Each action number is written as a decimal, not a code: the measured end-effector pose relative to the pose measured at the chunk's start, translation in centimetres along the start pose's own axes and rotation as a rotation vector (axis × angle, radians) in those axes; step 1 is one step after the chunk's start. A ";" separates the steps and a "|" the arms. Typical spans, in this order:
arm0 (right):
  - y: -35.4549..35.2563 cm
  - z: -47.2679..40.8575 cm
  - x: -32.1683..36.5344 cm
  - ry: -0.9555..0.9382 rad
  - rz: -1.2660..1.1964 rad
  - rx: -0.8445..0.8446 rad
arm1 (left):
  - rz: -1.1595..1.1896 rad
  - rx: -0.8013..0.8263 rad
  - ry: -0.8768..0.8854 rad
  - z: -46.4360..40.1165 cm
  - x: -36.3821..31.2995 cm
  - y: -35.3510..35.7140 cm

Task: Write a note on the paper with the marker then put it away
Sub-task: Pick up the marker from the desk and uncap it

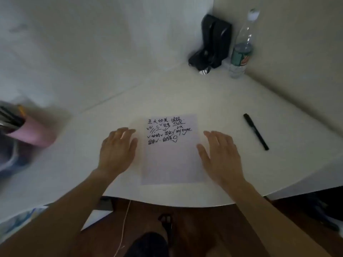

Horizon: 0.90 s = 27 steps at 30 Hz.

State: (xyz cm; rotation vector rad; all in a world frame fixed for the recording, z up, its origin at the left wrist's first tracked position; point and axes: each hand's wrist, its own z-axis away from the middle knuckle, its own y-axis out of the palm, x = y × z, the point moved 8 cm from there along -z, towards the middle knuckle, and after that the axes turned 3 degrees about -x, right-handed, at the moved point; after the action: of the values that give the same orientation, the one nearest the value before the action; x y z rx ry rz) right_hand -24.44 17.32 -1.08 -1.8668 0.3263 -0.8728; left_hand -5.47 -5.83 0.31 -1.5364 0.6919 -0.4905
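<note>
A white sheet of paper (171, 160) lies flat on the white table (232, 101), its upper part covered with black handwriting and tick marks. My left hand (117, 149) rests palm down at the paper's left edge, fingers apart, holding nothing. My right hand (220, 154) lies palm down over the paper's right edge, also spread and holding nothing. The black marker (256, 131) lies capped on the table to the right of the paper, a hand's width from my right hand.
A pink holder with pens (31, 132) stands at the left, blurred. In the far corner are a black pouch (213, 41) and a clear water bottle (241, 47). Walls close the table at back and right. The table's front edge curves near my arms.
</note>
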 end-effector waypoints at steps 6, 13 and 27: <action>2.3 0.6 -0.6 -0.061 0.126 -0.192 | 0.035 -0.147 0.080 1.0 1.4 3.6; 3.0 0.8 -0.7 -0.078 0.181 -0.231 | 0.103 -0.256 0.075 1.3 2.2 4.0; 2.0 1.3 -0.8 0.048 0.168 -0.210 | 0.157 -0.276 0.063 2.7 2.2 3.1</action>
State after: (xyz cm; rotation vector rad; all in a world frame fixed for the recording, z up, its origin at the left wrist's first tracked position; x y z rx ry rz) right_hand -23.81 17.70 -3.48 -1.9789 0.6158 -0.7942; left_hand -2.50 -5.37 -3.20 -1.7122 0.9523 -0.3353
